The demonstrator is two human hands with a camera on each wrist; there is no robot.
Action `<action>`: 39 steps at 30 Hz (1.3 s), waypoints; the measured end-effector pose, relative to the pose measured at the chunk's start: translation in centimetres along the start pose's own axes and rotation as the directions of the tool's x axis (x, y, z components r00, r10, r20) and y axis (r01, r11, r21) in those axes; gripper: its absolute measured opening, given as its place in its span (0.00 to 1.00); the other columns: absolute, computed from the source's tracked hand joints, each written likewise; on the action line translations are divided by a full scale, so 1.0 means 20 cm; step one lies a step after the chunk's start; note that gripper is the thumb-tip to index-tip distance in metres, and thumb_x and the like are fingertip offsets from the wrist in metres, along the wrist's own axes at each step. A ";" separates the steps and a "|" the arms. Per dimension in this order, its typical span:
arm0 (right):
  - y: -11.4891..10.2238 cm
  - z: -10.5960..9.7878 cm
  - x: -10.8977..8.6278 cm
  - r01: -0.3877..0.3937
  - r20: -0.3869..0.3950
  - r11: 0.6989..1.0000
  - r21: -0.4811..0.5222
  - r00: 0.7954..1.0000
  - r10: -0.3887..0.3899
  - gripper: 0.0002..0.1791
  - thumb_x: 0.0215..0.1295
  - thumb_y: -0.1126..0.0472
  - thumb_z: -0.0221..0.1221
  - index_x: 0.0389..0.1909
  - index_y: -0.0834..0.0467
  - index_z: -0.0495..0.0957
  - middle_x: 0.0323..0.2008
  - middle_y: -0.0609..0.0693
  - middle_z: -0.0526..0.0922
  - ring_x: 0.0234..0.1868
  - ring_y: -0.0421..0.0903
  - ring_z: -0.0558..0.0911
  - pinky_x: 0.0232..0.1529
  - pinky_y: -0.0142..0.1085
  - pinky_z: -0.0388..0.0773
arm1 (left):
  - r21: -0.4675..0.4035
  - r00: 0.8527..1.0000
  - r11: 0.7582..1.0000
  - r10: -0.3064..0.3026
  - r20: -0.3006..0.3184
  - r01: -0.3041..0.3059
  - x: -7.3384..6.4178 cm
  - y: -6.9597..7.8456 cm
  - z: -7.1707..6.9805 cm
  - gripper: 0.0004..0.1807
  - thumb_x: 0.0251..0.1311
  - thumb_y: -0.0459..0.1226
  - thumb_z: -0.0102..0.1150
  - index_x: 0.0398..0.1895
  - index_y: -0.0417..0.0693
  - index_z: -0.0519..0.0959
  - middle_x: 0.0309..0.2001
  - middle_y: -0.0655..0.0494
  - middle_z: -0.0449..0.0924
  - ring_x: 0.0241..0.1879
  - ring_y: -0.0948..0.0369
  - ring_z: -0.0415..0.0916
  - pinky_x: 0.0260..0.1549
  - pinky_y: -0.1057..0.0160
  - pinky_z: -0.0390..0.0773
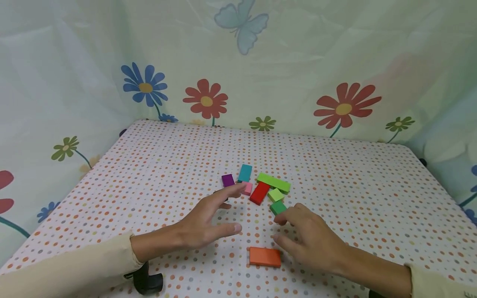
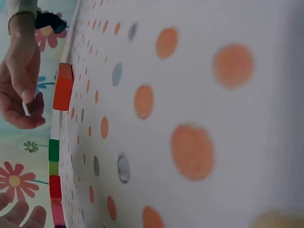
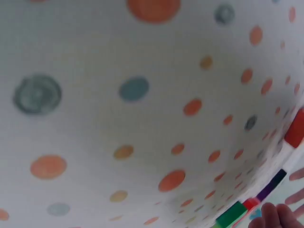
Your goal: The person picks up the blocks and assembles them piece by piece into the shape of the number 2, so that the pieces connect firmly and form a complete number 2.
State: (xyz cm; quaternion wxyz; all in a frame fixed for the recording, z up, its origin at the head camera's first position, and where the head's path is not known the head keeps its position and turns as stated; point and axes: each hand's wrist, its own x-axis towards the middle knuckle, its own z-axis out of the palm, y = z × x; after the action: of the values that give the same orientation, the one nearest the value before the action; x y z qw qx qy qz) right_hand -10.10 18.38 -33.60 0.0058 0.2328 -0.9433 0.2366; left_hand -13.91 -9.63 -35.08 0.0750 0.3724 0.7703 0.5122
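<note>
My left hand [image 1: 208, 215] is held over the dotted table with its fingers extended and thumb apart, its fingertips overlapping the pink block [image 1: 247, 188]. A purple block [image 1: 227, 180] and a blue block [image 1: 244, 173] lie just beyond it; a black block is mostly hidden behind the fingers. My right hand [image 1: 309, 236], fingers loosely bent and holding nothing, hovers close by the dark green block [image 1: 278, 207]. An orange block [image 1: 265, 257] lies flat between the hands, nearer to me. Beyond are a red block [image 1: 259, 193], a small light green block [image 1: 275, 195] and a long light green block [image 1: 273, 183].
The dotted cloth [image 1: 179, 157] covers the tabletop. A flowered curtain [image 1: 290, 74] hangs behind the far edge and along both sides. Below my left sleeve [image 1: 71, 265] sits a black wrist mount [image 1: 149, 281].
</note>
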 end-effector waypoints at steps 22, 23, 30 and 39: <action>0.21 -0.04 0.28 -0.132 -0.126 0.991 -0.010 0.984 0.129 0.20 0.63 0.69 0.61 0.57 0.65 0.76 0.52 0.59 0.80 0.53 0.57 0.76 0.50 0.53 0.77 | -0.009 0.999 0.999 0.043 0.021 -0.043 0.34 -0.01 0.05 0.43 0.65 0.46 0.58 0.81 0.54 0.52 0.77 0.55 0.56 0.67 0.45 0.69 0.55 0.53 0.81; 0.22 -0.04 0.29 -0.128 -0.120 0.992 -0.011 0.985 0.126 0.20 0.63 0.69 0.61 0.57 0.66 0.76 0.54 0.60 0.80 0.55 0.58 0.75 0.52 0.55 0.77 | -0.015 0.999 0.999 0.045 0.020 -0.045 0.35 -0.01 0.06 0.43 0.65 0.46 0.58 0.81 0.54 0.52 0.77 0.55 0.56 0.67 0.45 0.69 0.54 0.54 0.82; 0.26 -0.04 0.36 -0.123 -0.108 0.991 -0.051 0.987 0.117 0.24 0.63 0.68 0.61 0.60 0.68 0.73 0.56 0.62 0.78 0.58 0.60 0.74 0.57 0.59 0.75 | 0.065 0.998 0.996 0.052 0.020 -0.053 0.41 -0.01 0.07 0.44 0.64 0.49 0.57 0.81 0.58 0.52 0.78 0.60 0.55 0.72 0.59 0.59 0.62 0.48 0.76; 0.27 -0.06 0.43 -0.156 -0.030 0.986 -0.051 0.987 0.155 0.21 0.63 0.70 0.61 0.57 0.70 0.77 0.52 0.63 0.81 0.55 0.60 0.77 0.56 0.57 0.76 | 0.126 0.994 0.988 0.100 -0.042 -0.094 0.52 -0.06 0.03 0.43 0.64 0.44 0.59 0.80 0.51 0.54 0.77 0.53 0.58 0.71 0.56 0.62 0.67 0.46 0.69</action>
State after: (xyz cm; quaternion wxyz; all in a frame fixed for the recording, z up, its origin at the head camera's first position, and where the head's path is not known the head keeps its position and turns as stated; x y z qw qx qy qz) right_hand -20.32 19.29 -33.87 0.0056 0.1551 -0.9644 0.2142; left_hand -21.46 -2.64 -33.59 0.0082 0.4009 0.7831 0.4753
